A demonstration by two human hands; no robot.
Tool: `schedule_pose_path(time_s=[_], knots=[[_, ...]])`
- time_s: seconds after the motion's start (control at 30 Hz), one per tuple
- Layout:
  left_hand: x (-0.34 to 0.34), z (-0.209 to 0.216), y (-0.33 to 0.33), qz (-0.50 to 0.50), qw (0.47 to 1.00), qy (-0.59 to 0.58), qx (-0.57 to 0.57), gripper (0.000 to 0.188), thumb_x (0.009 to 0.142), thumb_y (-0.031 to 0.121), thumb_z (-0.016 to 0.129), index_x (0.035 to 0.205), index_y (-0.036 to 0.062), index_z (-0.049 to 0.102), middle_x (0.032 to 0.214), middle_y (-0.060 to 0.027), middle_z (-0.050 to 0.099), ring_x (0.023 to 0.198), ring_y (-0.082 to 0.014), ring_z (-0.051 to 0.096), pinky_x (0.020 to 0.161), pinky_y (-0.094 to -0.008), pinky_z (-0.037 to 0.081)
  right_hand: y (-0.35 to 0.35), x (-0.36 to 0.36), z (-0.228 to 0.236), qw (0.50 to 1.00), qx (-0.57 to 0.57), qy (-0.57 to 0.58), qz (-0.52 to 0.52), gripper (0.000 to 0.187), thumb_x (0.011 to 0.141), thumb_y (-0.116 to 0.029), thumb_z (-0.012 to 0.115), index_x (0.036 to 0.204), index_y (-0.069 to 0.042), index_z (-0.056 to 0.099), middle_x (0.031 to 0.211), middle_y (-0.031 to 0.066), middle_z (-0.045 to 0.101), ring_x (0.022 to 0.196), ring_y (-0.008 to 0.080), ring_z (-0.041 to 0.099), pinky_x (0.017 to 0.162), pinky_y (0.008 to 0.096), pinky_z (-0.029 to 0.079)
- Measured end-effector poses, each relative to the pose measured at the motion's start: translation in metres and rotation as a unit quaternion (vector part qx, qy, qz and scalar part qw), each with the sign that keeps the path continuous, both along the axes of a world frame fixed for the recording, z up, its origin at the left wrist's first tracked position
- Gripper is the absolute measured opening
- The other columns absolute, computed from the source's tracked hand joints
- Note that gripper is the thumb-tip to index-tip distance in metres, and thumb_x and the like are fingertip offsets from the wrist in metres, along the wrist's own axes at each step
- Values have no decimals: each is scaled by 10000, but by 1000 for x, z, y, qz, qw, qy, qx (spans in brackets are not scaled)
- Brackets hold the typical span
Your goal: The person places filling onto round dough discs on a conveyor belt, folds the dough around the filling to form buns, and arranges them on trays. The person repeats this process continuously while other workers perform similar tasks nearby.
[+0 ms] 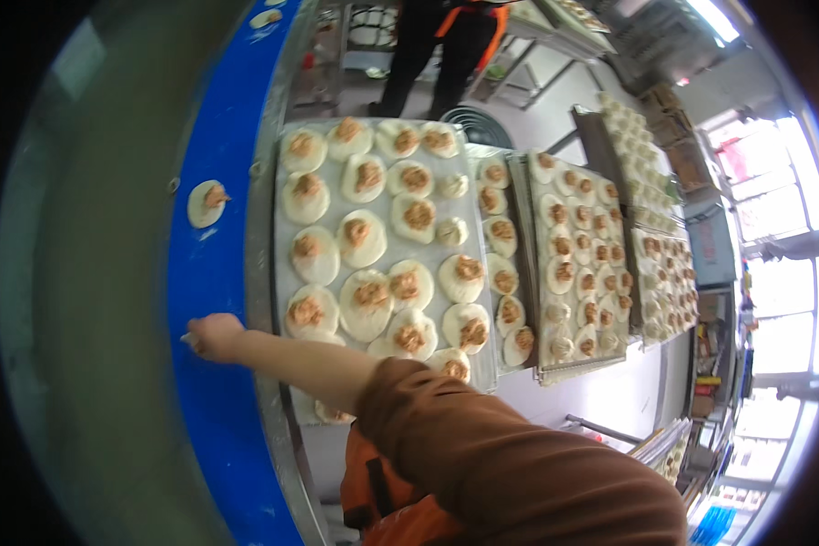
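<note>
My right hand (217, 338) is closed over the blue conveyor belt (218, 437), its arm in a brown sleeve reaching across from the lower right. A small whitish bit pokes out at its fingertips; what it is cannot be made out. Farther up the belt lies a flat round of dough with reddish-brown filling (207, 204), apart from the hand. Beside the belt, partly under my forearm, is a tray (328, 218) of filled dough rounds (369, 293). Two pleated, closed buns (451, 231) sit at its right side. My left hand is out of sight.
More trays of filled dough (584, 264) stand to the right, with a tray of pale buns (635, 164) behind. A person in dark trousers (437, 55) stands beyond the tray. The belt's metal edge (262, 273) runs between belt and tray. Shelves (706, 364) line the right wall.
</note>
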State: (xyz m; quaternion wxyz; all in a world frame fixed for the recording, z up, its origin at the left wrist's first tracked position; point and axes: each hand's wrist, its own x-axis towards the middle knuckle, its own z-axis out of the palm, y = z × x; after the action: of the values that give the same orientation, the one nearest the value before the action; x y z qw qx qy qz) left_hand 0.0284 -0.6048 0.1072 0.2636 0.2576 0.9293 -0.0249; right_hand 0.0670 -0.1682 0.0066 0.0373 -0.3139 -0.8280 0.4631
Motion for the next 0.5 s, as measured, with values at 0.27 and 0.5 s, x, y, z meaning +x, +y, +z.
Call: schedule_pose_path(time_s=[0.27,0.5], knots=[[52,-15,25,-665,-200,556,-456,443,855,208,736,1233,19,603,1237,-165,626,1137,-319,602,954,-450,498,-5,235,97,873,-386,292,-64,662,839,-201,810,1351,28,459,1261,164,633,1126,236,644,970,351,536],[128,-43,152,-405,-506,641,-410,504,955,187,614,1428,97,464,1346,-99,572,1181,-289,583,911,-420,520,72,383,84,848,-329,223,-352,454,975,-141,640,1370,15,479,1207,112,638,1069,197,660,930,359,556]])
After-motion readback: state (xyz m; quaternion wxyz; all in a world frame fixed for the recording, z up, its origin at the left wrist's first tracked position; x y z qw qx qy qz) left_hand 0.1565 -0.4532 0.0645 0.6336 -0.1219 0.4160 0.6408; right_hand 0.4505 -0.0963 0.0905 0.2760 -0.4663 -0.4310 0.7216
